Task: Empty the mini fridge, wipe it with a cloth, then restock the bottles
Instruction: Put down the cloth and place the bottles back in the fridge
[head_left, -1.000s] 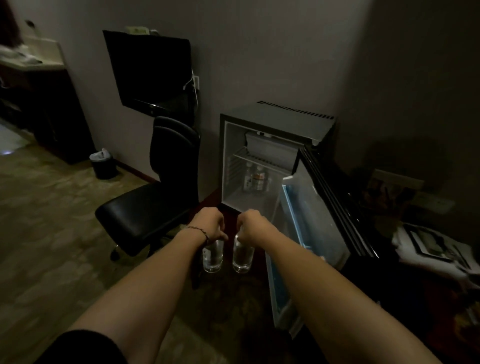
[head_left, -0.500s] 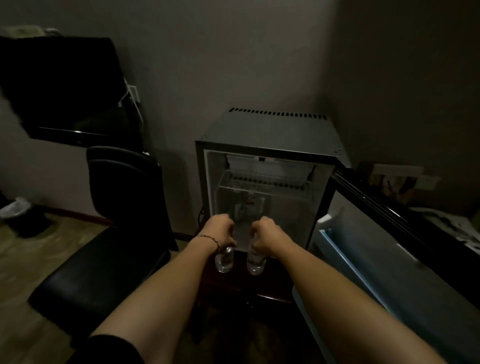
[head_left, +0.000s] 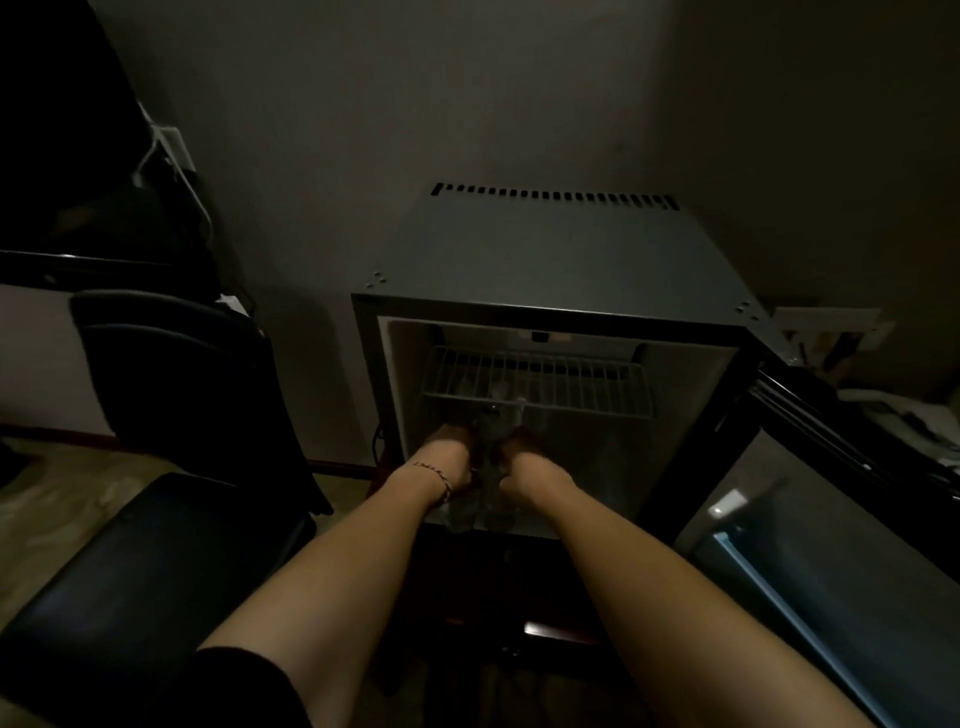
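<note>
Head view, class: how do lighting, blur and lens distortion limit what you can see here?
Head view: dim, underexposed room; mini fridge edges bow from the wide-angle lens; left hand, right hand and bottles smear in shadow.

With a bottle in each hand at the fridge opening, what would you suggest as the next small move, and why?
Probably lower both bottles onto the fridge floor and let go. The left hand and right hand each grip a bottle just inside the open mini fridge, below the wire shelf, apparently beside bottles already standing there.
</note>
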